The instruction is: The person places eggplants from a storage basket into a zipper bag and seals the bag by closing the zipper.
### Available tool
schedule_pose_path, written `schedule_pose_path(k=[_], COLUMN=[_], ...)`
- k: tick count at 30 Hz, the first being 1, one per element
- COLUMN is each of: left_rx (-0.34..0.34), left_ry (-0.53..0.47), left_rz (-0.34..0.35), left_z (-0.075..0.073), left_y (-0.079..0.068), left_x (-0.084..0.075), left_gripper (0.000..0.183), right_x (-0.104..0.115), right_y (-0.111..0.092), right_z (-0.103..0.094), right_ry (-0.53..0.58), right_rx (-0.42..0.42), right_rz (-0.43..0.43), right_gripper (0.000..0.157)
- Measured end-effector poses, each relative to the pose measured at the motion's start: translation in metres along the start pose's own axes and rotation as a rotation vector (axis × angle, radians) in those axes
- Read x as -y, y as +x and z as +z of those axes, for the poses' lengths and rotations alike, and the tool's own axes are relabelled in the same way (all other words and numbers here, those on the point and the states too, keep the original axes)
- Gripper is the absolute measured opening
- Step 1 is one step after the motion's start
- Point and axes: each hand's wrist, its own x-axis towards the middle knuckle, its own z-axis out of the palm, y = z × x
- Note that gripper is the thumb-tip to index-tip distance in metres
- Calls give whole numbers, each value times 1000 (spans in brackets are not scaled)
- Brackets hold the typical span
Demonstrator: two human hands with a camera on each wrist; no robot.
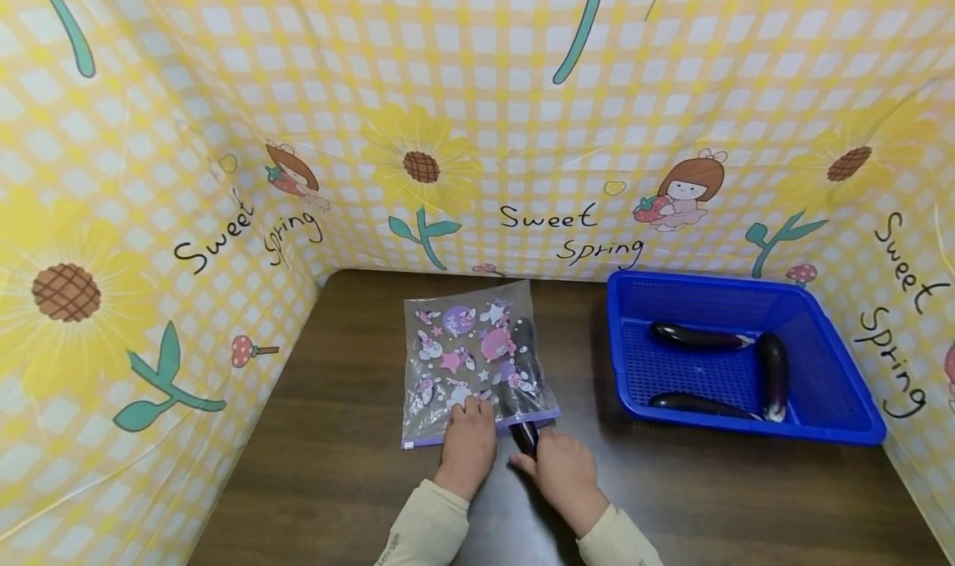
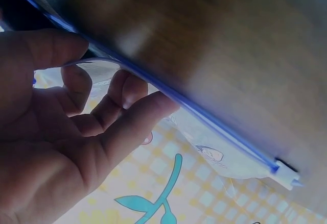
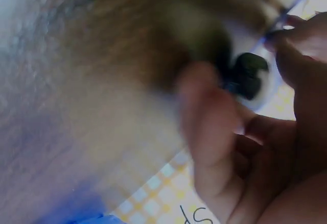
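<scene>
A clear zip bag [image 1: 448, 363] with pink and purple cartoon prints lies on the table, its purple zip edge [image 2: 225, 127] towards me and a white slider [image 2: 287, 173] at one end. My left hand [image 1: 468, 443] pinches this edge; the left wrist view shows its fingers [image 2: 135, 89] at the bag's mouth. An eggplant [image 1: 525, 438] lies partly inside the bag's right side, where a dark shape shows through the plastic. My right hand [image 1: 564, 471] grips its near end, beside the left hand. In the right wrist view, its dark green stem end [image 3: 250, 76] shows between blurred fingers.
To the right stands a blue plastic basket [image 1: 821, 375] holding three eggplants [image 1: 705, 336]. A yellow checked cloth [image 1: 522, 135] with sunflowers walls the back and sides of the brown wooden table [image 1: 313, 466].
</scene>
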Motion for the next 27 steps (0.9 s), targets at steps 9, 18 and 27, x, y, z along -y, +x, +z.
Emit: schedule_pose_path(k=[9,18,27], left_rx=[-33,27,25], left_ry=[11,35,25], left_rz=[14,22,7], left_z=[-1,1,5], left_y=[0,-1,0], left_x=[2,2,1], left_gripper=[8,4,8], right_x=[1,8,14], right_y=[-13,1,22], right_z=[-14,-4,4], right_ry=[25,30,7], right_rx=[16,-27,-13], right_rz=[-47,-22,59], right_gripper=[26,22,22])
